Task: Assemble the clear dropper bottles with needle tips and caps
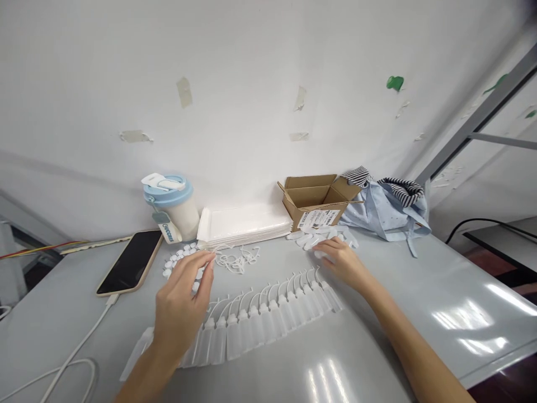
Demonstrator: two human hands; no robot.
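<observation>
We see our left hand [184, 305] upright, grip pinched above the white caps [178, 258]; whether it holds one we cannot tell. Our right hand [342, 262] lies palm-down, grip loosely open, touching clear bottles [312, 238] beside the box [316, 201].

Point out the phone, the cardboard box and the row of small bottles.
phone [130, 263]: head view, middle of its dark screen.
cardboard box [319, 218]: head view, front wall, on the label.
row of small bottles [272, 319]: head view, body of a bottle in mid-row.
</observation>
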